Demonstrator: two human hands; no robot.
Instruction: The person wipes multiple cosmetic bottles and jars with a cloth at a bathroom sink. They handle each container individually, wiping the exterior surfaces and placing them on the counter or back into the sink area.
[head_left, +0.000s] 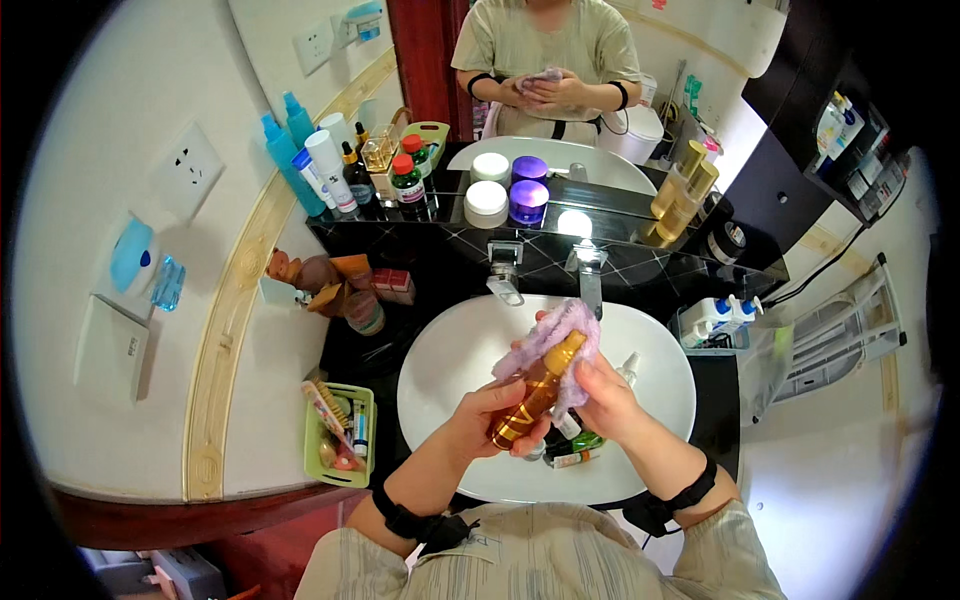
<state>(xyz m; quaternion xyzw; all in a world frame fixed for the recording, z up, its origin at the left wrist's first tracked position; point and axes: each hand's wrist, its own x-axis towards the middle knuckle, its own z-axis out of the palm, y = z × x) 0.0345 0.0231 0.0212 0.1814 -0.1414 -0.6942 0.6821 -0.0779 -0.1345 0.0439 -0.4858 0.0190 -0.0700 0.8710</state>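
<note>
My left hand (487, 412) grips the body of a brown bottle (529, 405) with gold bands and a gold top. The bottle is tilted, its top pointing up and to the right. A fluffy lilac cloth (551, 337) wraps behind and around the upper part of the bottle. My right hand (606, 394) holds that cloth against the gold top; some of its fingers are hidden. Both hands are above the white washbasin (442, 375). Inside the basin lie several small items, among them a white-and-orange tube (576, 458) and a clear bottle (630, 367).
Behind the basin stand a chrome faucet (589, 274) and a black ledge with a white-lidded jar (487, 204), a purple jar (529, 202) and gold-capped bottles (686, 202). A green basket (339, 478) sits left; a caddy of pump bottles (716, 319) stands right. A mirror rises behind.
</note>
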